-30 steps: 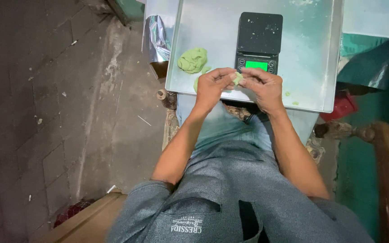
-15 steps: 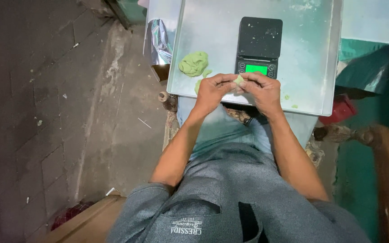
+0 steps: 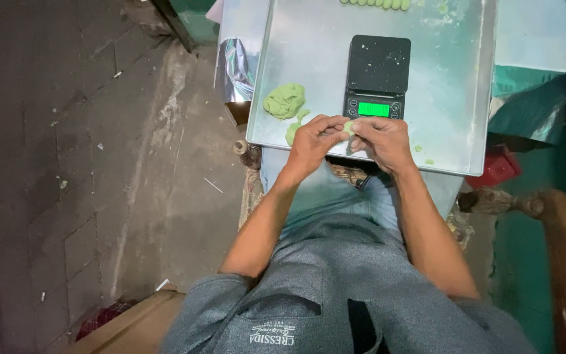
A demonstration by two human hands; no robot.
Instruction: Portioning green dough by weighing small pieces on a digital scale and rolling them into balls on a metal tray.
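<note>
My left hand and my right hand meet over the near edge of a metal tray. Together their fingertips pinch a small piece of green dough. A larger lump of green dough lies on the tray just left of my left hand, with a smaller strip beside it. A black digital scale with a lit green display stands directly beyond my hands, nothing on its platform.
A row of shaped green dough pieces lies at the tray's far edge. Crumpled foil sits left of the tray. A red object and a wooden chair part are on the right. Dark paved floor spreads left.
The view has shifted slightly, so the tray and scale sit lower in the frame. My hands stay together on the small dough piece, working it with the fingers.
</note>
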